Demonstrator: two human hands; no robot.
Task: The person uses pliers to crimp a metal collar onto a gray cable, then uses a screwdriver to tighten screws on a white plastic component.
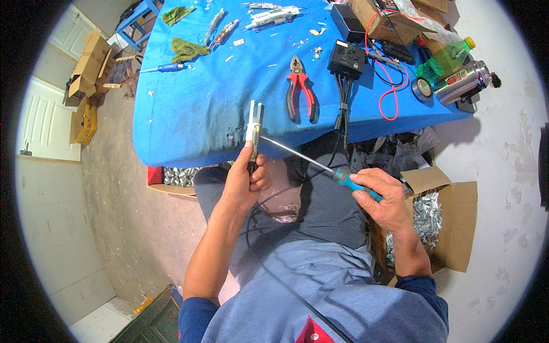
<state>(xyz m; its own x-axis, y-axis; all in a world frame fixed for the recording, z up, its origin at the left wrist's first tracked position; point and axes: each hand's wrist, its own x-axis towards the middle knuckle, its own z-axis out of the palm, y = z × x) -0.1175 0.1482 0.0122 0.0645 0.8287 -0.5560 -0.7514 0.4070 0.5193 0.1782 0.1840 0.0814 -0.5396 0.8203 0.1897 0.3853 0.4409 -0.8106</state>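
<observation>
My left hand [243, 178] is closed round the lower end of a slim, pale forked part [253, 127], held upright near the table's front edge. Its two prongs point away from me, and a small yellowish bit shows near their base. In my right hand [384, 196] is a screwdriver [341, 175] with a blue handle, its long shaft slanting up to the left. The tip reaches the side of the forked part; whether it touches cannot be made out. Beyond, on the blue cloth [200, 123], lie pliers [299, 91] with red and black handles.
Several similar parts [274, 18], green rags [187, 50] and another screwdriver [166, 68] lie farther back. A black adapter box [346, 59], green bottle [446, 60] and steel flask [464, 83] stand at right. Beside my right leg is a carton [457, 228] of small metal pieces. A black cable [274, 273] crosses my lap.
</observation>
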